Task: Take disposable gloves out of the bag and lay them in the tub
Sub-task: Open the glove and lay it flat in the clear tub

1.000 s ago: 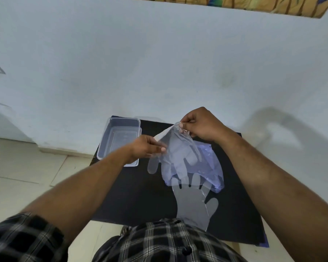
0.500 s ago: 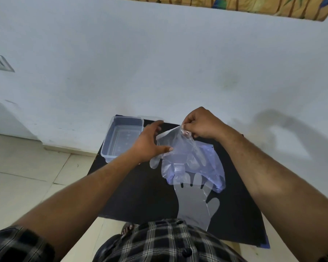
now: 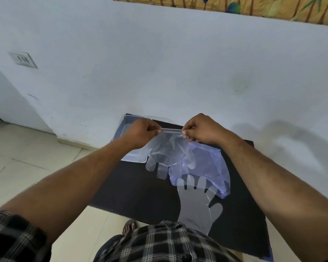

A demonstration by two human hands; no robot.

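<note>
We see the left hand (image 3: 140,133) and right hand (image 3: 201,130) each pinching one end of a clear glove's (image 3: 167,150) cuff, stretching it taut above the table (image 3: 133,193). Its fingers hang down, partly over the bag (image 3: 206,167). The tub (image 3: 124,127) sits at the table's far left corner, largely hidden behind the left hand. A second glove (image 3: 197,208) lies flat near the front edge, its fingertips at the bag. Bare table lies left of it.

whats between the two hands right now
In the head view, the cuff edge of a clear glove stretches taut between the left hand and right hand.
</note>
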